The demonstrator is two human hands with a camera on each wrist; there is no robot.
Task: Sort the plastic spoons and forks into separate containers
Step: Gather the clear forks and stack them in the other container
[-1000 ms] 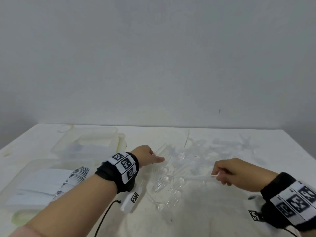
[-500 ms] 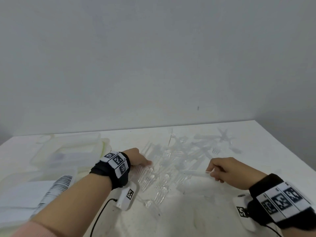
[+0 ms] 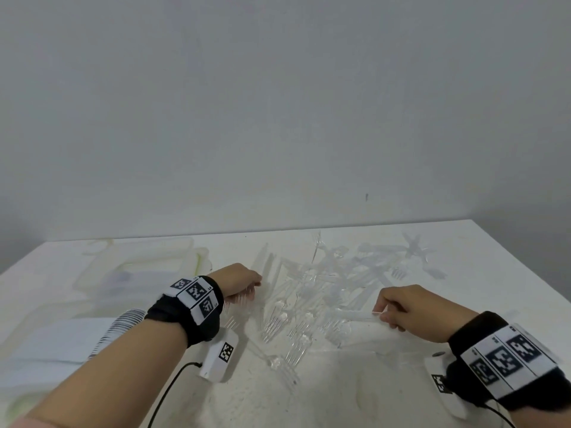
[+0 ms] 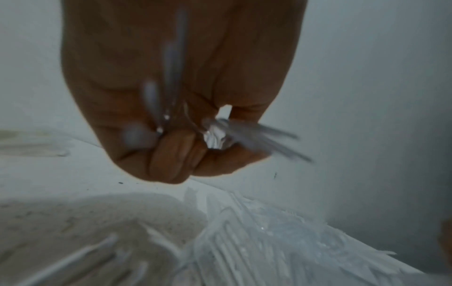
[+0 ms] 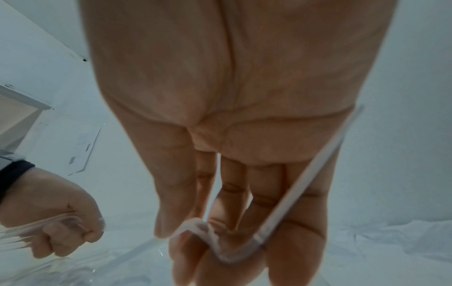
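A loose pile of clear plastic forks and spoons (image 3: 312, 291) lies mid-table between my hands. My left hand (image 3: 244, 281) is at the pile's left edge, fisted around a small bunch of clear forks (image 3: 241, 299); their tines stick out of the fist (image 4: 257, 139). My right hand (image 3: 386, 313) is at the pile's right edge and pinches one milky plastic utensil (image 5: 305, 183) between thumb and fingers. Its far end (image 3: 349, 316) points left toward the pile. I cannot tell whether it is a spoon or a fork.
Two translucent containers stand at the left: a far one (image 3: 139, 261) and a near one (image 3: 46, 341) beside a row of stacked white cutlery (image 3: 123, 325). More scattered cutlery (image 3: 414, 257) lies at the back right. A grey wall (image 3: 278, 118) rises behind the table.
My left hand went from an outstretched finger at the pile to a fist around forks, drawn slightly back. The right hand keeps its pinch. My head has tilted and turned.
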